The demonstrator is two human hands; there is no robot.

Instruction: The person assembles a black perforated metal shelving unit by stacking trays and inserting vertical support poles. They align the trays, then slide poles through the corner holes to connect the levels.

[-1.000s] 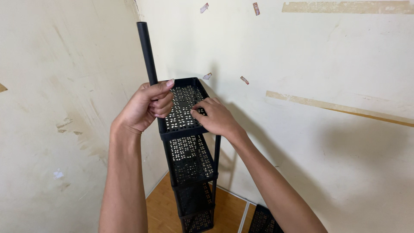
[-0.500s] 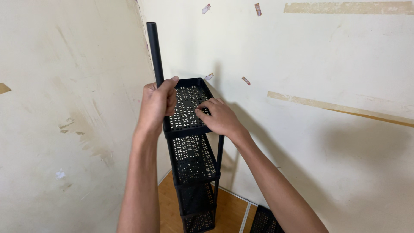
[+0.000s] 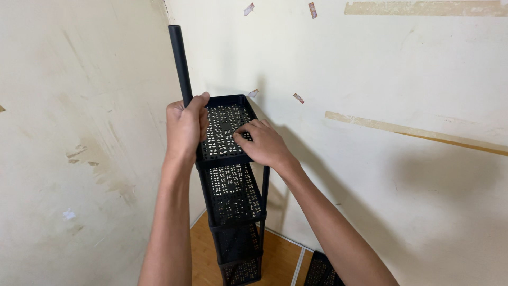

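The straight black plastic tube stands almost upright at the near left corner of the top black perforated plastic tray, its lower part hidden inside the left hand. That hand is wrapped tight around the tube, fingers curled closed and thumb laid along the tray's left rim. Compared with half a second ago, the tube's upper end sits a little further left and closer to the wall corner, much where it was a second ago, so it has rocked to the right and back again while the grip stayed in the same spot. The wrist has also turned: a second ago the knuckles faced left, now the back of the hand faces the camera. I judge this as the tube being worked and wiggled at the tray's corner rather than lifted away.

The right hand lies flat on the tray's patterned floor, fingers slightly spread and pressing down, barely moved across the three moments; it seems to steady the rack.

Below the top tray, three more matching trays are stacked on black posts, forming a narrow rack in a corner of cream, stained walls. A wooden floor shows beneath, with another black perforated piece lying at the lower edge.
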